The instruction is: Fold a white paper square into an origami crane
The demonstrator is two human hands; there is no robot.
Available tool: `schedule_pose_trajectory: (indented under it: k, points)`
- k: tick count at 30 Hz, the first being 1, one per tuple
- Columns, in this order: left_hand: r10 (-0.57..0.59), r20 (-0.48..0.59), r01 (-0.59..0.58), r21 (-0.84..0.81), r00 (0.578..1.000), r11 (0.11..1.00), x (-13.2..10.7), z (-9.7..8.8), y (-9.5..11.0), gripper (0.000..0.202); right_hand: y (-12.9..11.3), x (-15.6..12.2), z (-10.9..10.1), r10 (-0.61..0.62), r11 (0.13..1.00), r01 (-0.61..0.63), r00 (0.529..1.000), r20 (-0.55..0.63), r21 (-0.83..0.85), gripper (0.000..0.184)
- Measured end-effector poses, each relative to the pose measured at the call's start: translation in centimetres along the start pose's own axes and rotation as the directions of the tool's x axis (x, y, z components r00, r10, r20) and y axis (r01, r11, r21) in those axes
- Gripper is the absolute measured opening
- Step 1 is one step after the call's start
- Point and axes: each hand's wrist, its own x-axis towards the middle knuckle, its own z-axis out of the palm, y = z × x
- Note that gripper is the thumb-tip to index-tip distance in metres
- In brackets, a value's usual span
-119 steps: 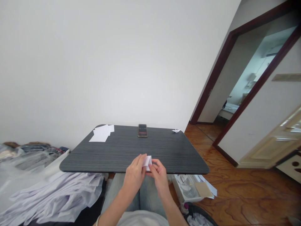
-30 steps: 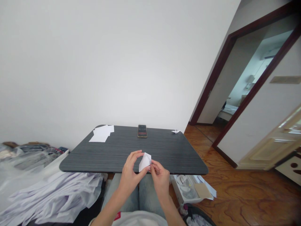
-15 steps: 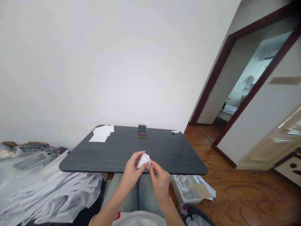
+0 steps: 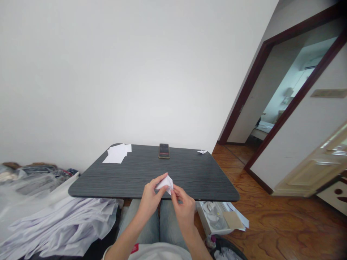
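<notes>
A seated person is holding a small piece of folded white paper (image 4: 164, 183) in both hands, just above the near edge of a dark grey wood-grain table (image 4: 189, 173), about midway along that edge. The paper is creased into a pointed, roughly kite-like shape. The left hand (image 4: 150, 200) is curled around its left side, with the thumb and fingers closing on it, while the right hand (image 4: 184, 211) is pinching its lower right corner between thumb and forefinger. Neither hand is open; both have hold of the paper. Farther along the table, a loose stack of white paper sheets (image 4: 116, 154) is lying near the far left corner, a smartphone (image 4: 164, 150) is lying at the middle of the far edge, and a small paper crane (image 4: 202, 152) is sitting near the far right corner. Below the near edge, the person's blue jeans (image 4: 141, 224) are showing, a heap of white sheets (image 4: 62, 224) is spreading out to the left, and a white box of paper scraps (image 4: 214, 216) is standing on the wooden floor (image 4: 284, 224) to the right.
</notes>
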Motion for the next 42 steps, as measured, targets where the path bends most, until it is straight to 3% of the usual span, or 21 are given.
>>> schedule_pose_trajectory:
  k: [9,19,24,28,32,35,42]
  points:
    - [0.051,-0.042,-0.05,0.024,0.998,0.998,-0.28,0.32,0.02,0.032,-0.25,-0.03,0.03,0.019,0.999,-0.019,0.999,-0.025,0.032,0.019]
    - [0.12,-0.072,-0.112,0.111,0.99,0.987,-0.24,0.25,0.34,0.029,-0.45,-0.27,0.12,-0.057,0.998,0.057,0.998,-0.03,0.028,0.02]
    - [0.177,-0.111,-0.159,0.153,0.978,0.975,-0.49,0.3,0.31,0.028,-0.63,-0.22,0.04,-0.01,0.999,0.011,0.999,-0.032,0.05,0.02]
    - [0.261,-0.128,-0.231,0.212,0.957,0.95,-0.65,0.38,0.03,0.023,-0.86,-0.03,-0.1,0.06,0.994,-0.06,0.998,0.003,0.088,0.018]
    - [0.409,-0.054,-0.377,0.295,0.911,0.878,-0.73,0.4,-0.26,0.018,-0.91,0.07,-0.24,0.081,0.99,-0.083,0.997,0.02,0.111,0.023]
    - [0.461,-0.018,-0.428,0.341,0.887,0.837,-0.77,0.4,-0.34,0.018,-0.83,0.02,-0.29,0.045,0.995,-0.045,0.999,-0.003,0.084,0.032]
    - [0.452,-0.047,-0.411,0.341,0.891,0.845,-0.97,0.77,-0.08,0.015,-0.93,0.2,-0.37,-0.075,0.997,0.075,0.997,-0.023,-0.021,0.021]
